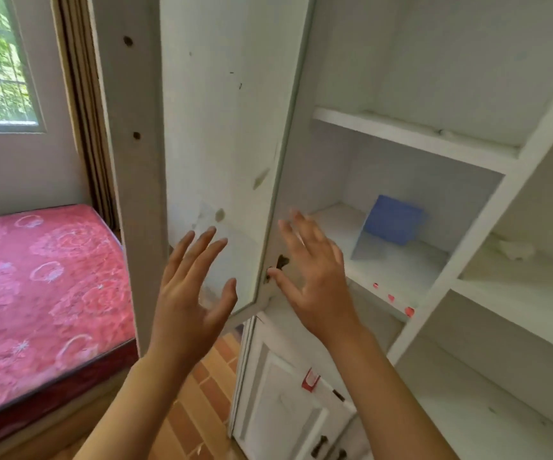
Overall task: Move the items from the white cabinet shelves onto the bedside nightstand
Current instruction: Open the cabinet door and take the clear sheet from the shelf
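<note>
- Two bare hands are raised in front of the white cabinet (434,94), both with fingers spread and straight, holding nothing.
- The left hand (190,293) is up before the open cabinet door (222,144), palm toward it; whether it touches the door I cannot tell.
- The right hand (315,277) is at the door's lower hinge-side edge, in front of the middle shelf (394,277), its fingertips blurred.
- One item shows on the shelves: a blue box-like thing (394,219), tilted, resting toward the back of the middle shelf, well apart from both hands.
- A small pale lump (517,249) lies on the shelf of the compartment to the right; what it is cannot be made out.
- Three small red marks (391,297) dot the front lip of the middle shelf.
- Below the open compartment are lower cabinet doors (281,410) with dark handles, one bearing a red-and-white sticker (311,380).
- To the left is one bed with a pink floral mattress (36,293), one window (0,61) and a brown curtain (82,111) beside it.
- The floor (208,376) is orange-brown brick-patterned.
</note>
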